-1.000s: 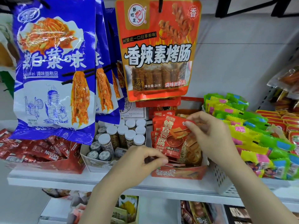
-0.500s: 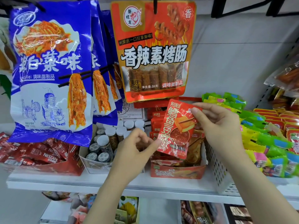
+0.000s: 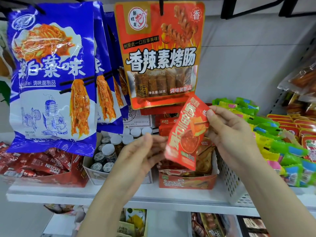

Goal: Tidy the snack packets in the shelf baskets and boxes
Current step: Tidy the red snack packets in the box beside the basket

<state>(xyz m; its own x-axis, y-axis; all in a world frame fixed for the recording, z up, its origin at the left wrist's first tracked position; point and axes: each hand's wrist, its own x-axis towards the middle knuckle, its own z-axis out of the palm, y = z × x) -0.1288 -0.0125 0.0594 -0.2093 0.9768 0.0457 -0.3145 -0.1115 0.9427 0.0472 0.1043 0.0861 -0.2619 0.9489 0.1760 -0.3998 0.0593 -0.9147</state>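
Note:
My right hand (image 3: 229, 135) pinches a small red tofu snack packet (image 3: 186, 134) by its upper right corner and holds it tilted above the red cardboard display box (image 3: 186, 183). That box holds more red packets standing at the back and brown ones at the front. My left hand (image 3: 138, 156) hovers just left of the packet's lower edge with its fingers loosely bent; it is blurred and holds nothing I can see.
A white perforated basket (image 3: 230, 182) of green and yellow packets stands to the right. A white box of small jars (image 3: 109, 151) and a red Nescafe box (image 3: 51, 170) sit to the left. Large blue bags (image 3: 51, 79) and an orange bag (image 3: 160, 53) hang overhead.
My right hand has lifted the red packet out of the display box and tilted it. My left hand rose from the box front toward the packet.

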